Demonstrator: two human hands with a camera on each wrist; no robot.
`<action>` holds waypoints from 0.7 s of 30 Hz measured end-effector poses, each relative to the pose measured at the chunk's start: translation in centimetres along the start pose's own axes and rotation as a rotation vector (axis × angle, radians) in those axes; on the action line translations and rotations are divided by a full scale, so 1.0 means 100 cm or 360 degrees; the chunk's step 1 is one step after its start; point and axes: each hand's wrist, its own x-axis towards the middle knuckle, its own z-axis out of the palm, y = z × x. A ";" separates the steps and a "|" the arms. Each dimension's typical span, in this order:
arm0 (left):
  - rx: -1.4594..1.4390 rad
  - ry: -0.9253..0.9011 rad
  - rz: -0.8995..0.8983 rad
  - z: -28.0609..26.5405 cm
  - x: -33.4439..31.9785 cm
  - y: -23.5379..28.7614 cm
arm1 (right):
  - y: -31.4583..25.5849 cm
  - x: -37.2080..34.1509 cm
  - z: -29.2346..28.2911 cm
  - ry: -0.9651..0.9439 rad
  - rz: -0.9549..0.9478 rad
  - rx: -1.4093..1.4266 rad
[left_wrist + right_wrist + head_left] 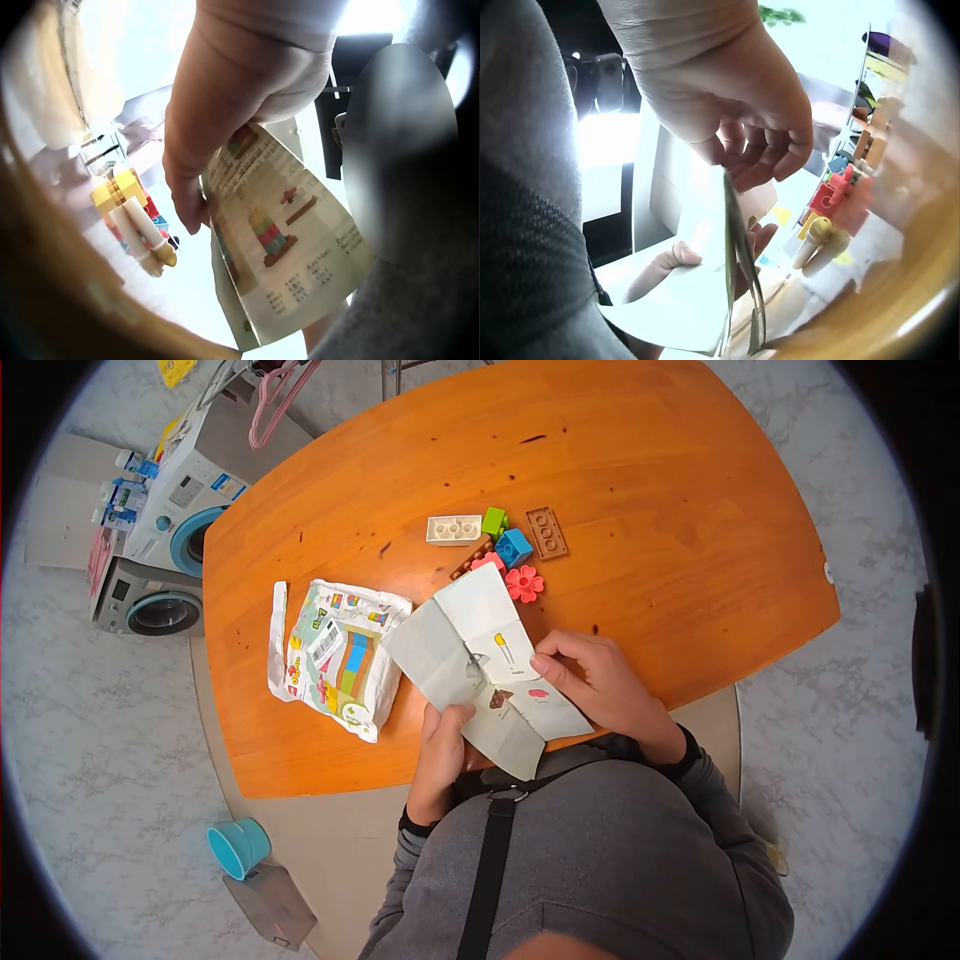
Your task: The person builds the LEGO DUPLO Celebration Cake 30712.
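Note:
An unfolded, creased paper sheet (470, 620) with small printed pictures is held over the table's near edge. The left hand (442, 748) grips its lower left side, thumb on top. At its right edge, the right hand (607, 685) pinches the paper between thumb and fingers. The left wrist view shows the left hand (225, 97) on the sheet (277, 240), whose underside carries a printed block tower. In the right wrist view the right hand (742, 97) holds the sheet's edge (739, 255), seen nearly side-on.
Beyond the sheet lie a white block (454, 530), green block (495, 522), blue block (513, 548), brown plate (547, 533) and red flower piece (524, 584). A printed package (345, 660) lies left on the wooden table (680, 490). A blue bucket (239, 847) stands on the floor.

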 end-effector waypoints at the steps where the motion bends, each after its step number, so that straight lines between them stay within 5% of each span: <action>1: -0.0034 0.0023 0.0037 -0.004 0.002 -0.004 | 0.001 0.000 0.000 0.0055 -0.0009 -0.0034; 9: -0.0452 0.0032 0.0225 -0.017 0.013 0.007 | 0.013 -0.001 0.005 0.0395 -0.0133 -0.0091; 16: -0.0248 -0.0315 0.0289 -0.004 0.002 0.019 | 0.008 0.000 0.009 0.0077 -0.0239 -0.0114; 18: -0.0009 -0.0621 0.0378 -0.005 0.002 0.015 | 0.013 -0.001 0.013 -0.0012 -0.0224 -0.0077; 21: 0.0290 -0.0858 0.0615 -0.001 0.009 0.014 | 0.014 0.000 0.015 -0.0456 -0.0012 0.0702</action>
